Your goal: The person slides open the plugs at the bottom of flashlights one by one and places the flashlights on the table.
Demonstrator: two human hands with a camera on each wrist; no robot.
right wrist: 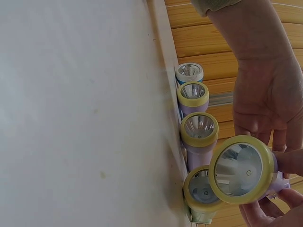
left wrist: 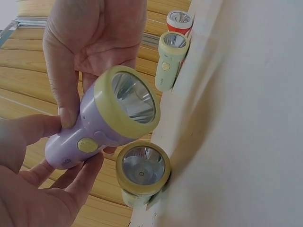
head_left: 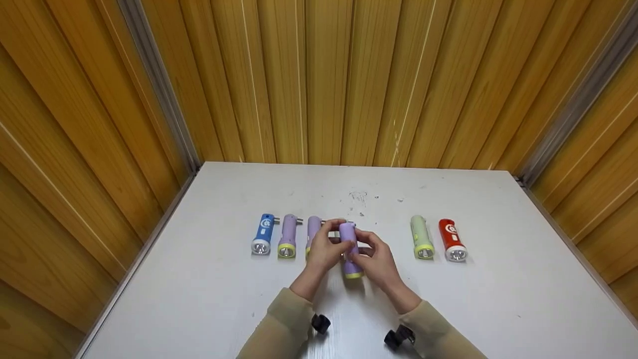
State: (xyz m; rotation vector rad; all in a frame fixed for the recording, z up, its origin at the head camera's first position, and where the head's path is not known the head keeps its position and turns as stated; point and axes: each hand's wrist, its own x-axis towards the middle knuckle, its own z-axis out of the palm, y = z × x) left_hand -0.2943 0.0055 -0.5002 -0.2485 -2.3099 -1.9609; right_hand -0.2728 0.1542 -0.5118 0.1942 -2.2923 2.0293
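Note:
A purple flashlight (head_left: 353,269) with a yellow rim is held above the table by both hands, its lens end toward the person. My left hand (head_left: 323,253) pinches its body from the left, thumb on top. From the right, my right hand (head_left: 380,262) grips the same body with thumb and fingers. In the left wrist view, the flashlight's yellow switch (left wrist: 87,144) and bright reflector show. Beneath it lies a light green flashlight (left wrist: 134,198) with a yellow rim, mostly hidden in the head view. A second purple flashlight (head_left: 313,227) lies just left, partly covered by my left hand.
Farther left on the white table (head_left: 199,299) lie another purple flashlight (head_left: 288,232) and a blue flashlight (head_left: 264,229). To the right are a green flashlight (head_left: 420,232) and a red flashlight (head_left: 450,234). Wood-look panels (head_left: 324,85) stand around the table's back and sides.

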